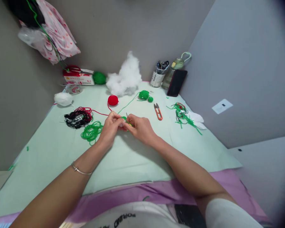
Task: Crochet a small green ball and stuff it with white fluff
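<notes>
Close together over the middle of the table, my two hands work on a small piece of green crochet (123, 118). My left hand (112, 126) pinches this piece, most of which is hidden by the fingers. Between the closed fingers of my right hand (141, 126) is a crochet hook (130, 125); a bit of yellow handle and a thin metal end show. A green strand runs from the hands back to a green yarn ball (143, 95) with a smaller green ball (150, 99) beside it. Left of my hands lie a red yarn ball (113, 100) and loose green yarn (92, 131).
Orange thread snips (158, 112) lie right of my hands, with yarn scraps (181, 114) farther right. White stuffing (125, 76), a pen cup (157, 77), a bottle (167, 80) and a phone (177, 83) stand at the back. Black yarn (77, 119) lies left.
</notes>
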Tool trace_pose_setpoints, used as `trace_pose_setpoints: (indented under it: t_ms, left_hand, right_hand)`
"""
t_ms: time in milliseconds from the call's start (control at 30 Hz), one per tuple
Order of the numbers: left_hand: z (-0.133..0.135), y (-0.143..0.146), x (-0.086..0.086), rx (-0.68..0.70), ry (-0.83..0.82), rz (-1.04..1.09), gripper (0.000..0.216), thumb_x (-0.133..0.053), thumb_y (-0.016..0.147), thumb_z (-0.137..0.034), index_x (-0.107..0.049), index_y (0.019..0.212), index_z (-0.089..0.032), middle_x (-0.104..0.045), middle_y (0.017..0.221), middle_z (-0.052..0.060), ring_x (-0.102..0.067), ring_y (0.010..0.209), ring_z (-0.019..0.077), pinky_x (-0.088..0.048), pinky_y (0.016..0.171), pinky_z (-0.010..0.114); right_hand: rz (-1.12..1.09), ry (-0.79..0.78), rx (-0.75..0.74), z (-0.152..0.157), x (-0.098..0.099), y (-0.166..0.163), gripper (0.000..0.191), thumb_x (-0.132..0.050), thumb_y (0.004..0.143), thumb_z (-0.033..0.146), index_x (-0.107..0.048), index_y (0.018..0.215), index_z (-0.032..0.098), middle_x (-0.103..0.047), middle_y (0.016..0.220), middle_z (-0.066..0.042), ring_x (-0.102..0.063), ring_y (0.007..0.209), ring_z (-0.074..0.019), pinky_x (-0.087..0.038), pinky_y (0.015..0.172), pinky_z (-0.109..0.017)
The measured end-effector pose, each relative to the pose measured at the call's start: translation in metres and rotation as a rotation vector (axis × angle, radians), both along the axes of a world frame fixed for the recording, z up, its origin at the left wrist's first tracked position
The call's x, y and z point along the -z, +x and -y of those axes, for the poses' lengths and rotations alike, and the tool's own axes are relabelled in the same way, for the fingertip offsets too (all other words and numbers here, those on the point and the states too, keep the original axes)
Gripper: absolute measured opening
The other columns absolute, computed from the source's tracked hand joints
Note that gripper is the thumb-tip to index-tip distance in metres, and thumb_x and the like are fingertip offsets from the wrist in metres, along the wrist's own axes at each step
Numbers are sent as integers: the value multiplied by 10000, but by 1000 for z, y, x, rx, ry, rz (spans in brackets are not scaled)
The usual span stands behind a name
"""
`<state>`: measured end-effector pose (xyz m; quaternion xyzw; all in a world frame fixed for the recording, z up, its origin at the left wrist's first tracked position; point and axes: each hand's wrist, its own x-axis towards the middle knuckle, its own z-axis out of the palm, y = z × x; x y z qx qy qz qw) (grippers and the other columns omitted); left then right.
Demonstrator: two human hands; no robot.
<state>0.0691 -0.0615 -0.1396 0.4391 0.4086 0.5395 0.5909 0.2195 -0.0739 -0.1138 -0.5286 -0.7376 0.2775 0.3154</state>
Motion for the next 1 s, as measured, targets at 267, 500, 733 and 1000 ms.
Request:
trace_pose_setpoints:
  t_ms: [267, 500, 733, 1000]
  left_hand:
    - [3, -5, -6, 82, -1, 32, 421, -884, 712, -372, -542, 902, -217, -682, 801, -39, -729, 714, 147, -615, 731, 307]
    - [-5, -3, 6, -21, 53, -40, 383, -842, 696, -232, -479, 817, -245, -577, 634, -98, -600, 485, 115, -512, 513, 256]
    - [-4, 1, 4, -70, 108, -28, 321, -781, 751, -209, -476, 839, -257, -559, 618, -100, -562, 487, 115, -462, 500, 246]
    - [3, -11, -8, 99, 71, 50, 292, -788, 826, -388, -567, 906, -214, -683, 871, -13, -705, 777, 150, -619, 746, 314]
  right_hand:
    - [-121, -54, 41, -16, 5, 13, 348, -557, 935, 427, -483, 664, 220, -428, 567, 66, -362, 579, -118, -260, 590, -274]
    - [-115, -92, -66, 6, -7, -2, 199, -528, 908, 242, -535, 711, 215, -514, 601, 53, -376, 577, -125, -276, 631, -287]
    - [-268, -173, -85, 2, -5, -5, 275, -500, 936, 361, -576, 718, 211, -558, 620, 29, -417, 576, -127, -314, 576, -265]
    - [-375, -195, 23, -11, 5, 3, 344, -652, 834, 483, -529, 658, 214, -421, 541, 74, -313, 525, -96, -222, 520, -261]
